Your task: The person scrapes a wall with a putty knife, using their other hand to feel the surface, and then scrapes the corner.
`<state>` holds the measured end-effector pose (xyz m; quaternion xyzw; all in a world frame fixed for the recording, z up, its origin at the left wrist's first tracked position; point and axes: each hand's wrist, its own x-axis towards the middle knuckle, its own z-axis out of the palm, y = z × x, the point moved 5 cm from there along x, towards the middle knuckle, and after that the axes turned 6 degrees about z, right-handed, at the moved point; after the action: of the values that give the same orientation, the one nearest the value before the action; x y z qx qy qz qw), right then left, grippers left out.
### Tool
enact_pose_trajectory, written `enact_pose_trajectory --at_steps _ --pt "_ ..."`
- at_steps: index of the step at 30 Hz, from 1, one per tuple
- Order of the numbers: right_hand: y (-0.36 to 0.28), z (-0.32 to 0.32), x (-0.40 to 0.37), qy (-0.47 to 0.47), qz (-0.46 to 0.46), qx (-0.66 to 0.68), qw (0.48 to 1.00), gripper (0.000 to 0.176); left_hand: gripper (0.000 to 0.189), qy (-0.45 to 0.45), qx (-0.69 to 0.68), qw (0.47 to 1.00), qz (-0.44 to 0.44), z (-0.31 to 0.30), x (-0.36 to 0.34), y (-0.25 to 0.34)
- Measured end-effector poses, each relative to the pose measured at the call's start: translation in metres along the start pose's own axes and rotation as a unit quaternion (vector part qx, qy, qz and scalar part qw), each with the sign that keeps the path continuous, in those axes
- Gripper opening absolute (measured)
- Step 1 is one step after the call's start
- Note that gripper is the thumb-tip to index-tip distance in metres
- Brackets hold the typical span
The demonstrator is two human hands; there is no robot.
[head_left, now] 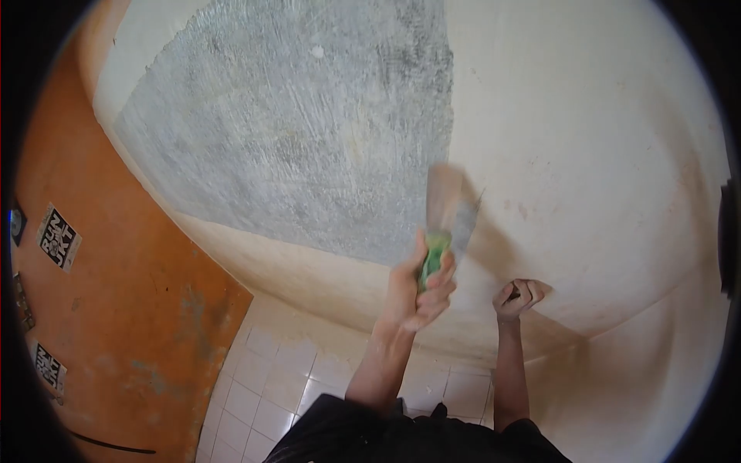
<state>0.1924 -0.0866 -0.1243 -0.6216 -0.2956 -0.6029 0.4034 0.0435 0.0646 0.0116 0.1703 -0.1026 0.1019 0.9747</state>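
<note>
My left hand (pixel 428 289) is closed around the green handle of a putty knife (pixel 444 197), thumb along the handle. Its broad blade points up, blurred by motion, and overlaps the lower right edge of a rough grey patch (pixel 293 131) on the cream wall (pixel 571 131). A shadow of the knife falls on the wall to its right. Lower and further right, my right hand (pixel 521 299) is curled into a fist close to the wall; I cannot tell whether anything is inside it.
An orange wall (pixel 131 293) meets the cream one at the left and carries black-and-white stickers (pixel 59 238). Below lies a white tiled floor (pixel 266 378). On the right, the cream surface curves around beyond a corner line. A dark object (pixel 728 239) shows at the right edge.
</note>
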Motion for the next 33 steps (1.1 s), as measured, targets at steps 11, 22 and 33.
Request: enact_pose_trajectory --at_steps 11,22,33 --pt "0.0 0.0 0.0 0.006 -0.007 -0.012 1.0 0.02 0.053 0.048 -0.036 0.998 0.008 -0.03 -0.019 -0.004" --pt "-0.001 -0.005 -0.003 -0.002 -0.008 -0.012 1.0 0.02 0.053 0.109 0.037 0.993 -0.001 -0.039 -0.024 -0.005" --pt "0.002 -0.002 -0.003 -0.013 -0.003 0.032 0.999 0.021 0.053 0.121 0.044 0.991 0.026 -0.029 -0.019 -0.016"
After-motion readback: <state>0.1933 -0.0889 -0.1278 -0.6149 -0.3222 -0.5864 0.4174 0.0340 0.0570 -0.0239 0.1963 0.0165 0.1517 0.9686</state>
